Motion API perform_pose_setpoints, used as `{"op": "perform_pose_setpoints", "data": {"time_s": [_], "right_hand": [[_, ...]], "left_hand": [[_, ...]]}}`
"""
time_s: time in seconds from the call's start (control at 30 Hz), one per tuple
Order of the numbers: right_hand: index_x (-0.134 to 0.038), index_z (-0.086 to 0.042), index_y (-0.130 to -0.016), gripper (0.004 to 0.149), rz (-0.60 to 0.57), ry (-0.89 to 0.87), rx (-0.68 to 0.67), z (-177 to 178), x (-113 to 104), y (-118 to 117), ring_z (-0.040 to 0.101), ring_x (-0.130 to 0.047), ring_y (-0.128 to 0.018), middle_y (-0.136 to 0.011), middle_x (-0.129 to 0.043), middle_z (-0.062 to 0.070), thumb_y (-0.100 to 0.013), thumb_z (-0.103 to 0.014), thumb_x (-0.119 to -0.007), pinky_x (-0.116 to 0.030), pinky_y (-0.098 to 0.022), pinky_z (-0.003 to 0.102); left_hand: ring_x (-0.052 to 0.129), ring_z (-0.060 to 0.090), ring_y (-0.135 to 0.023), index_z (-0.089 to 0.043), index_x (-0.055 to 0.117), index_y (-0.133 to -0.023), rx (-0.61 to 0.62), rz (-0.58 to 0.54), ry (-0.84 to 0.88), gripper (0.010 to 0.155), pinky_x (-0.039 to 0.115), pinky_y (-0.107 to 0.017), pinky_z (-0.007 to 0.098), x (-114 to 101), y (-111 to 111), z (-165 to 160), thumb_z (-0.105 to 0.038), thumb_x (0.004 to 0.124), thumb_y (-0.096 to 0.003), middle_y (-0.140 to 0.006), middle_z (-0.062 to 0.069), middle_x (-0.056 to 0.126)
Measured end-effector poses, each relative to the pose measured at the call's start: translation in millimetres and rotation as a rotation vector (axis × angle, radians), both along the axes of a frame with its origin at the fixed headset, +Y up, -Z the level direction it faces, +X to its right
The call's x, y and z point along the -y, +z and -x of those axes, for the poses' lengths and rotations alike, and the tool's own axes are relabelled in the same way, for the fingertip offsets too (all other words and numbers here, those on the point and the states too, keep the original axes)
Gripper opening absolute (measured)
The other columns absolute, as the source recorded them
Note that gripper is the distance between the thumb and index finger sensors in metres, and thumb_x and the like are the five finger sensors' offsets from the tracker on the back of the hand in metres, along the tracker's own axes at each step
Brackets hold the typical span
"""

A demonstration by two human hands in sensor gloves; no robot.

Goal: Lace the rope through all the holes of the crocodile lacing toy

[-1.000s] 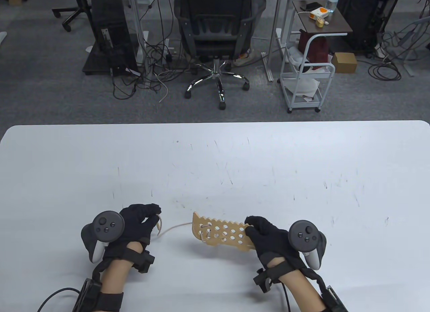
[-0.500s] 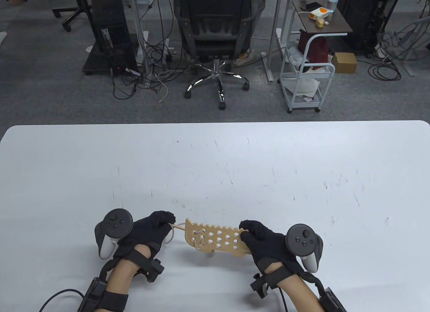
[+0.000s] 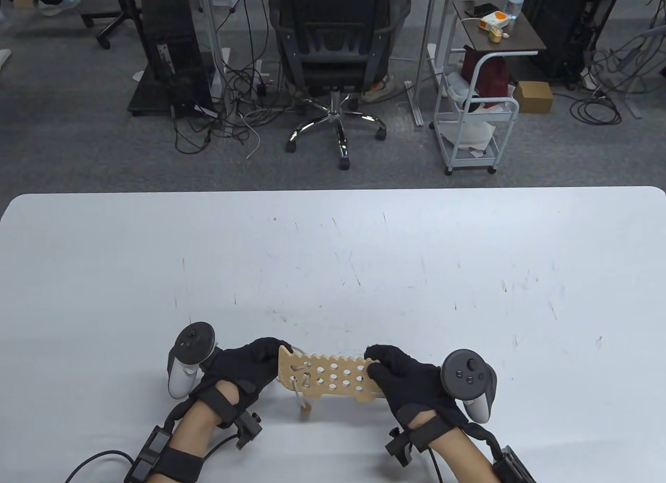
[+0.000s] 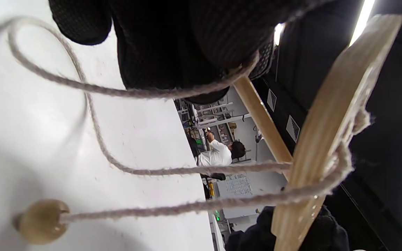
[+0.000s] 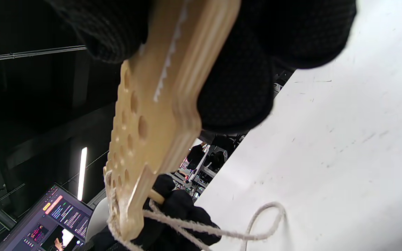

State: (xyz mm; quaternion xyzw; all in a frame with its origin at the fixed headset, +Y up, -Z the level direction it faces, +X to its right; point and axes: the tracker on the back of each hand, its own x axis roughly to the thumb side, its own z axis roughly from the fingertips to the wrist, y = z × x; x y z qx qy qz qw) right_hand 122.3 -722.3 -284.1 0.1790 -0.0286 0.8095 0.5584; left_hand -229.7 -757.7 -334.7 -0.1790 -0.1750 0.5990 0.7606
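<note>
Closer now, left grip (image 3: 250, 366) pinches rope (image 4: 92, 115); right grip (image 3: 403, 379) clasps crocodile (image 3: 328, 377) above table (image 3: 333, 254).

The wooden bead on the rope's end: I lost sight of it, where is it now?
In the left wrist view, the bead lies on the white table at lower left, below the left hand, left of the crocodile board.
</note>
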Motion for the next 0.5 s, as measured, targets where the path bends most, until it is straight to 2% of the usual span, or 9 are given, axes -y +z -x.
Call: {"op": "perform_pose_setpoints", "data": {"time_s": [0.2,0.5], "right_hand": [[-0.075,-0.015,-0.086,0.045,0.012,-0.023,-0.031,3.0,0.9,1.2,0.027,-0.104,-0.042,-0.066,-0.097,0.006,-0.046,-0.036,-0.077,-0.078,-0.041,0.047],[-0.075,-0.015,-0.086,0.045,0.017,-0.032,-0.036,4.2,0.9,1.9,0.026,-0.104,-0.041,-0.065,-0.097,0.005,-0.046,-0.036,-0.077,-0.078,-0.041,0.047]], "left_hand": [[0.097,0.027,-0.077,-0.03,0.085,-0.082,0.048,0.052,0.029,0.043,0.069,-0.069,0.055,6.0,0.5,-6.0,-0.024,0.083,-0.0402,-0.077,-0.003,0.1],[0.091,0.027,-0.083,-0.036,0.089,-0.081,0.04,0.018,-0.036,0.042,0.065,-0.071,0.055,6.2,2.8,-11.3,-0.026,0.086,-0.0407,-0.083,-0.003,0.095]]}}
